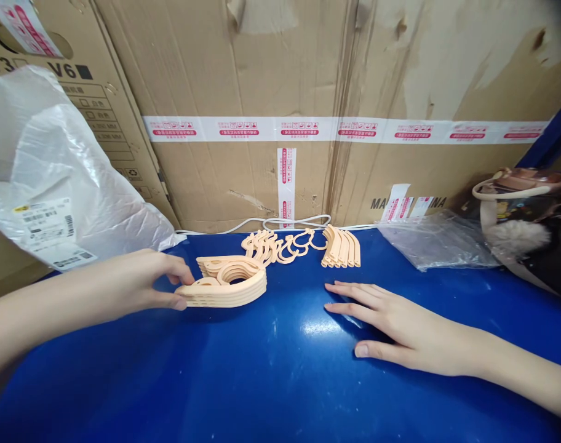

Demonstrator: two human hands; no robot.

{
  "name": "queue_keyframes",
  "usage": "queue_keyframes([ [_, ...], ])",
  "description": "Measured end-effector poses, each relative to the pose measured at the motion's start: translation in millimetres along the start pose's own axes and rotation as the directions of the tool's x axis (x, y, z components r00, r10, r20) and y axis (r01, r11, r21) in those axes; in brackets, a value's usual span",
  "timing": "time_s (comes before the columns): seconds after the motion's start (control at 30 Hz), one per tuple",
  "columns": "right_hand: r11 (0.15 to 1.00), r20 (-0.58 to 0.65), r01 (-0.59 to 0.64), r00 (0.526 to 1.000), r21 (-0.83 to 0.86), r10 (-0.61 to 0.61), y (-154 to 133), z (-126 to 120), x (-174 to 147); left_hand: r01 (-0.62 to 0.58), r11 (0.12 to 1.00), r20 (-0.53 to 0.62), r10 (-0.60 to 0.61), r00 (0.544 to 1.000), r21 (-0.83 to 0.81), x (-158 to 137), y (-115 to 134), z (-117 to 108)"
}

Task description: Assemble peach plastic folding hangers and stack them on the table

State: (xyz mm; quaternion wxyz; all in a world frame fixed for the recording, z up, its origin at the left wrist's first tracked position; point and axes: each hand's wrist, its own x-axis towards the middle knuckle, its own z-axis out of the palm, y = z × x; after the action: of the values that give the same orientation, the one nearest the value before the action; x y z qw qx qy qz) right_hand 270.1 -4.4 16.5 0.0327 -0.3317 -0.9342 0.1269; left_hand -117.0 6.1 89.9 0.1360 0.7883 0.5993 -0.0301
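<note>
My left hand [158, 280] has its thumb and fingers around the left end of a stack of peach plastic folding-hanger pieces [237, 292]. The stack lies on the blue tabletop [262, 381], with round openings showing in its top. My right hand [400, 326] rests palm down over the table, fingers spread, holding nothing. Behind the stack lies a row of peach hooks [285, 249], some overlapping. Just right of them, and beyond my right fingertips, sits a group of short curved peach arms [342, 247] lined up side by side.
Cardboard boxes [262, 67] with printed tape form a wall at the back. A white cable [243, 224] runs along their base. On the left leans a white padded mailer [72, 166]. A clear plastic bag [437, 240] and a dark bag with a pompom [520, 237] lie on the right.
</note>
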Motion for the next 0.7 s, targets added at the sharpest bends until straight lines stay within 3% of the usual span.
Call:
queue_keyframes([
  [0.37,1.000,0.000,-0.004,1.000,-0.007,0.004,-2.0,-0.6,-0.9,-0.064,0.998,-0.004,0.064,0.998,-0.013,8.7,-13.5,6.2],
  [0.7,1.000,0.007,-0.009,1.000,0.008,0.009,-1.5,-0.8,-0.7,0.053,0.997,0.028,-0.055,0.998,0.064,9.4,-4.4,9.3],
])
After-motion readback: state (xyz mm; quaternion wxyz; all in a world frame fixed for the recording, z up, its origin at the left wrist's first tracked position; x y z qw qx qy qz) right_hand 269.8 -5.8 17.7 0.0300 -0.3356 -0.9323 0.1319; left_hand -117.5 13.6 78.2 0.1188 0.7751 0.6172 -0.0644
